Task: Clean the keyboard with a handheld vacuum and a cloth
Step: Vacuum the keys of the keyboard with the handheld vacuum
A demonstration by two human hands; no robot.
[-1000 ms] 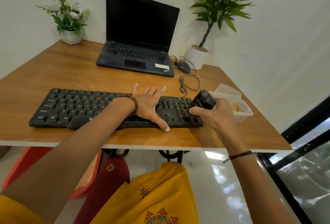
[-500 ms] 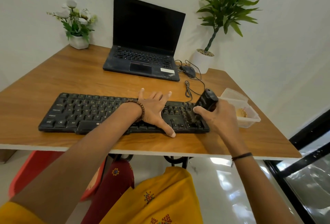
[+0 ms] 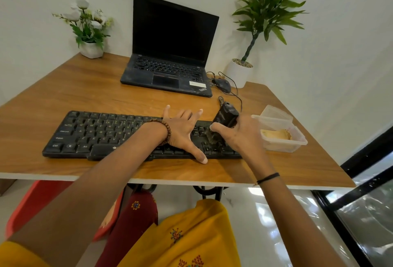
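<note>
A long black keyboard (image 3: pixel 102 134) lies across the front of the wooden desk (image 3: pixel 85 88). My left hand (image 3: pixel 184 131) rests flat on its right half, fingers spread, thumb reaching the front edge. My right hand (image 3: pixel 239 137) grips a small black handheld vacuum (image 3: pixel 225 115), tilted with its brush end down on the keys at the keyboard's right end. A yellowish cloth (image 3: pixel 276 134) lies inside a clear plastic box (image 3: pixel 297 145) just right of the keyboard.
An open black laptop (image 3: pixel 170 54) stands behind the keyboard, with a wired mouse (image 3: pixel 223 85) to its right. A flower pot (image 3: pixel 91 48) is at the back left, a tall green plant (image 3: pixel 240 73) at the back right. The box lid (image 3: pixel 276 112) leans behind the box.
My right hand has moved the vacuum a little to the left along the keyboard's right end. My left hand stays flat on the keys. The camera view has shifted slightly.
</note>
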